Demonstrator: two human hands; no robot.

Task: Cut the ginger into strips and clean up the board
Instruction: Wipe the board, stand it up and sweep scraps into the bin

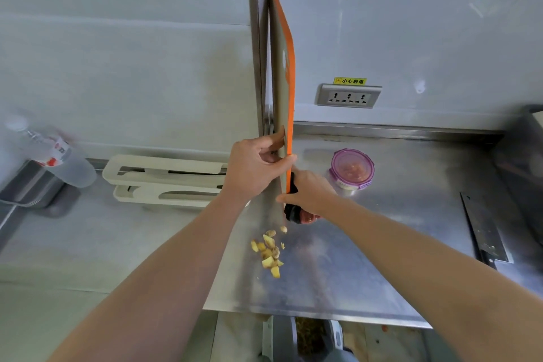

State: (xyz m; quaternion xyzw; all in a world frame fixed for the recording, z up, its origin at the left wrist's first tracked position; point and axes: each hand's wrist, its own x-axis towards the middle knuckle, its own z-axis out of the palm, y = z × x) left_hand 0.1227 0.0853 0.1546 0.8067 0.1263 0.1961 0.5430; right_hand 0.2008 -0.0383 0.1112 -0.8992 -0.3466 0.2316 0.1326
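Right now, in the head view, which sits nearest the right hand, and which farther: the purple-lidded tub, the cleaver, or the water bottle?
1. Purple-lidded tub, just beyond the right hand, slightly to its right.
2. Cleaver, flat on the counter, far right.
3. Water bottle, far left by the wall.

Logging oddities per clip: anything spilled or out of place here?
Ginger pieces lie scattered on the counter, off the board, which the left hand holds upright; the right hand grips a black handle beside it.
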